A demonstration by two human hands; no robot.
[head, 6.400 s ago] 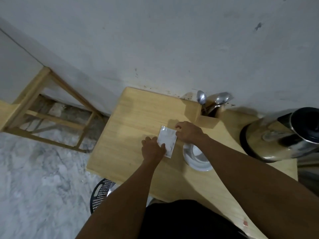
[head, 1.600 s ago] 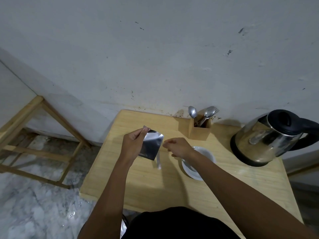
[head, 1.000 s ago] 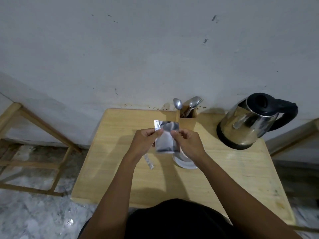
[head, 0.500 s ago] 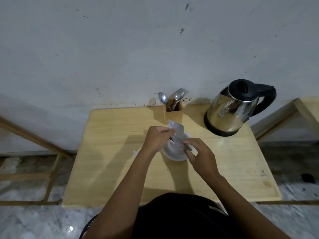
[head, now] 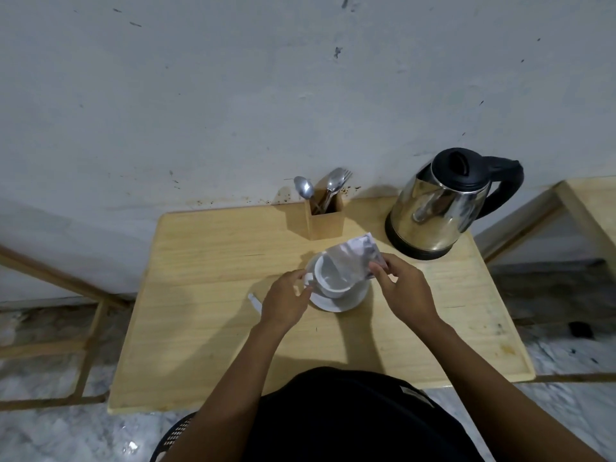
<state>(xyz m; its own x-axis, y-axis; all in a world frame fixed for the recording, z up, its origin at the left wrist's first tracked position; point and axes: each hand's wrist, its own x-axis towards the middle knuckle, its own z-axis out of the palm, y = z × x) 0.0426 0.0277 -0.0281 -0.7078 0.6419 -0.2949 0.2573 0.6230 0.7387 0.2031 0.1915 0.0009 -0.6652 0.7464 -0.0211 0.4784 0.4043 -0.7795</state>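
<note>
Over the cup (head: 328, 286), the right hand (head: 403, 288) pinches a silver sachet (head: 353, 261) by its right edge, holding it tilted with its lower end above the cup's mouth. At the cup's left side, the left hand (head: 286, 301) grips the handle between thumb and fingers. The cup stands on a saucer (head: 343, 303) near the middle of the table (head: 206, 295). A torn strip (head: 255, 302) lies beside the left hand. At the back stand a holder (head: 325, 218) with cutlery and, to its right, a kettle (head: 440, 211).
</note>
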